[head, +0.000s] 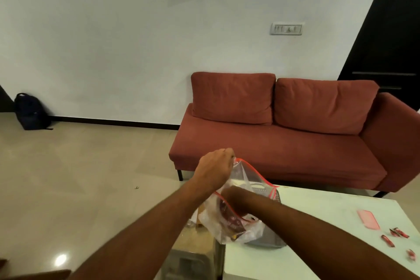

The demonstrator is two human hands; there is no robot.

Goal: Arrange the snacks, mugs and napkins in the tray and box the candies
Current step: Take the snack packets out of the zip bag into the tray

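Low in the centre of the frame, our left hand (214,167) pinches the red-edged mouth of the clear bag (236,216) in a narrow grip, holding it up. Our right hand (234,198) is sunk inside; we cannot tell its grip. The bag hangs over the table (318,223) edge beside the grey tray (270,242), so a snatched pull could spill snacks to the floor. The candies (398,234) lie at lower right, still unboxed.

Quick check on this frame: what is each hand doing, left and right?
Left hand: closed, pinching the top edge of the clear zip bag.
Right hand: inside the bag's mouth; its grip cannot be told.
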